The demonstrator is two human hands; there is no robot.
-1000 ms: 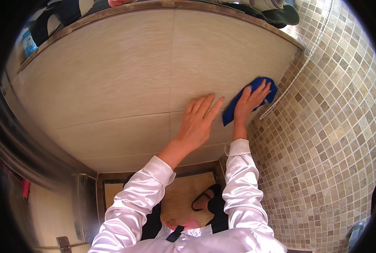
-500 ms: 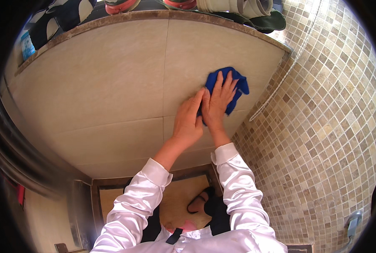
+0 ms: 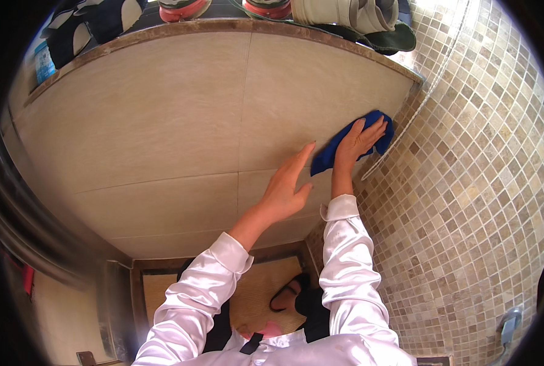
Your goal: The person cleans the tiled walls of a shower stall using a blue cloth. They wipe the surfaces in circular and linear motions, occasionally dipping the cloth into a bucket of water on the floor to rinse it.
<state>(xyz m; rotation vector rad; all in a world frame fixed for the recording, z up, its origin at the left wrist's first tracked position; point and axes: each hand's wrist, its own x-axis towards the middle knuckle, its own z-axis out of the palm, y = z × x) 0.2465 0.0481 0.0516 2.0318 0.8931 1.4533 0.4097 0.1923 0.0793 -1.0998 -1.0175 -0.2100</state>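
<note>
A blue cloth (image 3: pixel 327 155) is pressed against the right part of a beige tiled panel (image 3: pixel 162 110), close to where it meets the mosaic wall. My right hand (image 3: pixel 357 143) holds it there with its palm and fingers laid over it. The cloth spreads out past the fingertips and down to the left of the wrist. Left of the cloth, my left hand (image 3: pixel 282 190) is empty, with its fingers stretched and its thumb apart. Whether it touches the panel is hard to tell.
Several shoes (image 3: pixel 345 13) stand on the ledge (image 3: pixel 192 25) above the panel. A white cord (image 3: pixel 427 97) hangs down the mosaic wall (image 3: pixel 467 201) at right. Dark shiny rails (image 3: pixel 34 213) are at left. A metal fitting (image 3: pixel 511 320) is at lower right. Below is my sandalled foot (image 3: pixel 289 294).
My right hand has slid right with the cloth, toward the mosaic wall. My left hand has come away from beside it, now lower, and its thumb has spread.
</note>
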